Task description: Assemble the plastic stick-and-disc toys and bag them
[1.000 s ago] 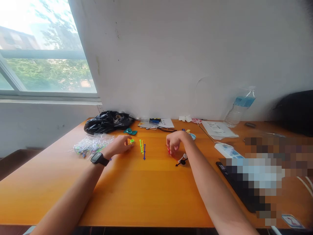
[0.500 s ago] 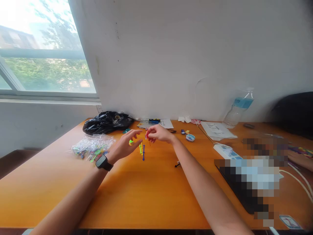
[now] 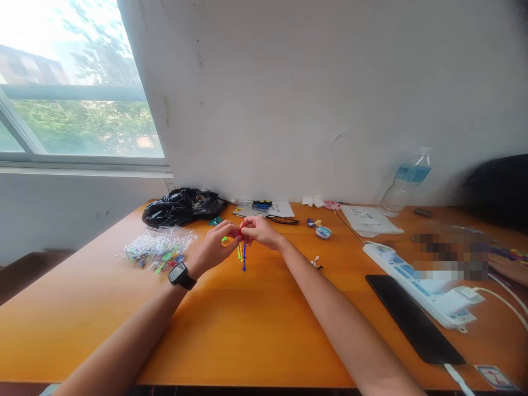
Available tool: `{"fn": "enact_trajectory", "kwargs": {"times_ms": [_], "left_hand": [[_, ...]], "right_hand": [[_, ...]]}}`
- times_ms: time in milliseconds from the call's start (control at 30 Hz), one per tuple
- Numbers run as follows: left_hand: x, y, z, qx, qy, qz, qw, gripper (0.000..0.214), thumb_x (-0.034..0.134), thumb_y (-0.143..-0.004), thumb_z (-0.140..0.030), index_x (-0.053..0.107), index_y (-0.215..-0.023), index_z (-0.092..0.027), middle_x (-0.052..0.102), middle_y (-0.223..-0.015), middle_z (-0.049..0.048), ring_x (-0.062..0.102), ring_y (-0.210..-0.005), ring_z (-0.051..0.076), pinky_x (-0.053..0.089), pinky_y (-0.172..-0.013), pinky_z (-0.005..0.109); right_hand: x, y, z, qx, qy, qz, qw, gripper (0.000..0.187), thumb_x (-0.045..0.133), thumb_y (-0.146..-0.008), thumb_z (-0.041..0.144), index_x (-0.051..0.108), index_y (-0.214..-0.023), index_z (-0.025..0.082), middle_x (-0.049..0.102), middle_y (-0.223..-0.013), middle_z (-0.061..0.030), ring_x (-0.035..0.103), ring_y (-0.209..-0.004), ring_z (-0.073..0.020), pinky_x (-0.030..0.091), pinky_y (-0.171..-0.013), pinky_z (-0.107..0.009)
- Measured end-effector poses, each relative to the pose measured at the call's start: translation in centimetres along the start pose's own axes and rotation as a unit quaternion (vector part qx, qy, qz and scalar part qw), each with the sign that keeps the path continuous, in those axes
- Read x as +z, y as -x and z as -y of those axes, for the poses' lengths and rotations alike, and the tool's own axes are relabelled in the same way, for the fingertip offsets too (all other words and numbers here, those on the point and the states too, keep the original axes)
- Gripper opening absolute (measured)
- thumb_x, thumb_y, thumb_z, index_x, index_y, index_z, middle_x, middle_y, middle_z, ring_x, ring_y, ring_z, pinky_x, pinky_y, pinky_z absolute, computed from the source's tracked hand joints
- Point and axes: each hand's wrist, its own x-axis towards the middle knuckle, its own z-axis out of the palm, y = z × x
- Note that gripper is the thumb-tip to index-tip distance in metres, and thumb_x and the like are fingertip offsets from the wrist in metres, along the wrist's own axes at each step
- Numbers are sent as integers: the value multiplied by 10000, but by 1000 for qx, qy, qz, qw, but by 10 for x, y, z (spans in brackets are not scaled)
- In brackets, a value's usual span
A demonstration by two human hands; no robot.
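A small red plastic piece (image 3: 242, 223) is held above the table where my two hands meet. My right hand (image 3: 264, 232) pinches it between thumb and fingertips. From the other side, my left hand (image 3: 216, 243), with a dark watch on the wrist, closes its fingertips on the same piece. Just below the hands lie a blue plastic stick (image 3: 244, 258) with an arrow-like end and yellow sticks (image 3: 240, 253). A green-yellow piece (image 3: 224, 240) shows beside my left fingers. How the fingers overlap the red piece is partly hidden.
A clear bag of small coloured parts (image 3: 159, 247) lies left, before a black plastic bag (image 3: 183, 206). On the right are a power strip (image 3: 406, 269), a black phone-like slab (image 3: 412, 319), a bottle (image 3: 398, 190) and a round container (image 3: 323, 232). Another person's hand (image 3: 509, 268) shows far right.
My left hand has moved right and closed onto the red piece. My right hand has shifted slightly left and down. A small white and black piece now shows beside my right forearm.
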Motion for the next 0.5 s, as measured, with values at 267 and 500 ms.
{"fn": "enact_trajectory", "kwargs": {"times_ms": [267, 500], "left_hand": [[-2, -1, -5, -84, 43, 73, 993, 147, 663, -867, -204, 574, -754, -169, 674, -767, 9, 646, -682, 126, 513, -608, 201], [-7, -3, -16, -107, 19, 101, 989, 134, 638, -820, -138, 546, -728, -167, 677, -714, -5, 629, -651, 121, 456, -565, 178]], "right_hand": [[6, 2, -9, 60, 128, 59, 988, 172, 649, -836, 291, 518, -786, 192, 527, -610, 56, 413, -494, -66, 298, -452, -185], [10, 2, -9, 99, 159, 89, 978, 250, 588, -900, 292, 471, -704, 194, 522, -581, 37, 396, -461, -70, 296, -443, -203]]}}
